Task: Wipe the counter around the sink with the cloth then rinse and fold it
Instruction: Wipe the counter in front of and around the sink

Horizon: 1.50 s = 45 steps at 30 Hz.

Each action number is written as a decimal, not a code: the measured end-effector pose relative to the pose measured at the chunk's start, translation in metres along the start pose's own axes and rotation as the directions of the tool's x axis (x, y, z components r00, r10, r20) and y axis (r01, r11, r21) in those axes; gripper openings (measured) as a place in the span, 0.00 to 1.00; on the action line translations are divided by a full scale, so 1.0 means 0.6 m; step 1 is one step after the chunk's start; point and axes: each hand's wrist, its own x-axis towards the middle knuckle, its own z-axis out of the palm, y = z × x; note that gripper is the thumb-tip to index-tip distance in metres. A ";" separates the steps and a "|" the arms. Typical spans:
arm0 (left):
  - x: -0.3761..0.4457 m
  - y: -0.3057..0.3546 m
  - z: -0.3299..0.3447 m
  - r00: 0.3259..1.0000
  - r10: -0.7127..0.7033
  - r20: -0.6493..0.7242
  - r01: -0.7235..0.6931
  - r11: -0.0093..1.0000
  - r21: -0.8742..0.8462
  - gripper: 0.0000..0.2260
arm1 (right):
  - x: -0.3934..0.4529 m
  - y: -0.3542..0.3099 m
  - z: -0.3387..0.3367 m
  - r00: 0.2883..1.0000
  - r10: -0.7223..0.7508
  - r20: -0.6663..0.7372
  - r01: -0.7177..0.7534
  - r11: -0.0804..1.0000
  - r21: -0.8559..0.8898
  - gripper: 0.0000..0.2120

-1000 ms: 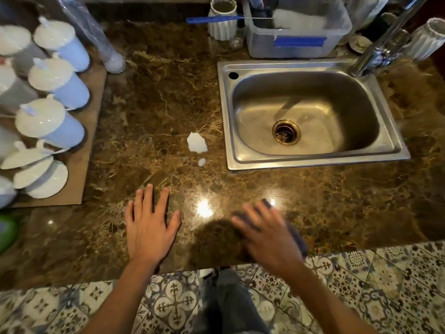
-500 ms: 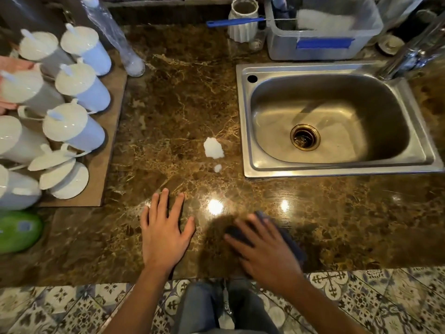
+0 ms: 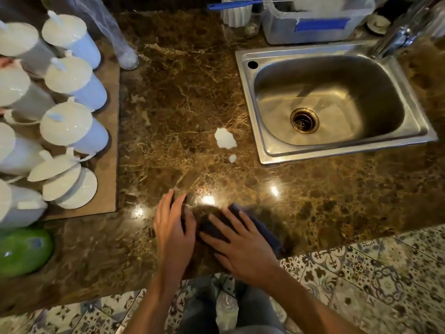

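1. Standing at far left, white lidded jugs (image 3: pixel 72 128) crowd a brown mat (image 3: pixel 109 165).
2. Left hand (image 3: pixel 174 227) lies flat, open, holding nothing.
3. Right hand (image 3: pixel 243 247), fingers spread, presses the dark cloth (image 3: pixel 262 227) onto the counter (image 3: pixel 168 92), near its front edge.
4. Sink (image 3: pixel 265 145) sits beyond, right.

1. Counter (image 3: pixel 183 97): dark brown marble with pale gold veining.
2. Cloth (image 3: pixel 262 227): dark navy blue.
3. Spill (image 3: pixel 225 138): white blotch, with a smaller white spot (image 3: pixel 232 158) below it.
4. Sink (image 3: pixel 248 97): silver steel, with a brass-coloured drain (image 3: pixel 304 120).
5. Jugs (image 3: pixel 74 126): white lids, pale bluish-white bodies.
6. Mat (image 3: pixel 109 153): plain tan brown.
7. Bowl (image 3: pixel 24 251): bright green.
8. Bin (image 3: pixel 313 27): translucent grey with a blue tape strip (image 3: pixel 322 24).
9. Brush handle (image 3: pixel 228 5): blue.
10. Cup (image 3: pixel 234 16): white, ribbed.
11. Floor (image 3: pixel 361 273): cream tiles with dark ornate floral pattern.
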 end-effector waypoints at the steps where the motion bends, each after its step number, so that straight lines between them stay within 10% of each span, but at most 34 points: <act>1: 0.002 -0.016 -0.017 1.000 0.015 -0.012 -0.015 1.000 0.011 0.19 | -0.021 0.023 0.005 1.000 0.025 0.003 -0.025 0.999 -0.033 0.27; 3: 0.010 -0.053 -0.058 0.998 0.050 -0.027 -0.048 0.995 0.083 0.18 | -0.036 0.069 0.005 0.917 0.394 -0.055 -0.394 0.919 0.012 0.29; 5: 0.025 -0.082 -0.097 0.999 0.004 -0.051 0.003 0.992 0.124 0.18 | -0.009 0.085 -0.013 0.566 0.819 -0.099 -0.795 0.573 0.200 0.30; 7: 0.040 -0.099 -0.125 0.994 -0.082 -0.074 0.092 0.986 0.137 0.20 | 0.053 0.057 -0.027 0.323 0.939 -0.114 -0.888 0.343 0.306 0.32; 11: 0.058 -0.129 -0.150 0.983 -0.175 -0.052 0.178 0.981 0.078 0.23 | 0.164 -0.097 -0.020 0.682 0.713 -0.163 -0.683 0.700 0.209 0.30; 15: 0.060 -0.145 -0.162 0.976 -0.217 -0.037 0.217 0.976 0.001 0.24 | 0.179 -0.258 0.005 0.993 0.117 0.012 -0.117 0.977 0.181 0.31; 20: 0.059 -0.153 -0.185 0.983 -0.182 0.016 0.183 0.977 -0.113 0.25 | 0.222 -0.177 -0.008 0.910 -0.409 0.072 0.413 0.910 -0.044 0.27; 23: 0.059 -0.160 -0.188 0.987 -0.159 0.026 0.161 0.979 -0.122 0.25 | 0.328 -0.093 -0.033 0.995 -0.086 -0.045 0.088 0.995 0.038 0.31; 27: 0.056 -0.168 -0.185 0.992 -0.126 0.007 0.126 0.985 -0.121 0.24 | 0.357 -0.133 -0.031 0.918 0.385 -0.097 -0.359 0.910 0.208 0.34; 31: 0.059 -0.165 -0.183 0.990 -0.137 -0.028 0.133 0.985 -0.114 0.23 | 0.200 -0.230 -0.002 0.998 -0.070 -0.001 0.070 0.989 0.134 0.35; 36: 0.051 -0.161 -0.163 0.990 -0.074 -0.120 0.070 0.997 -0.037 0.19 | 0.235 -0.126 -0.006 0.816 -0.564 0.130 0.566 0.824 0.024 0.28; 45: 0.059 -0.159 -0.134 0.989 -0.106 -0.108 0.128 0.966 0.224 0.23 | 0.587 0.049 -0.087 0.982 0.139 -0.124 -0.142 0.990 -0.012 0.24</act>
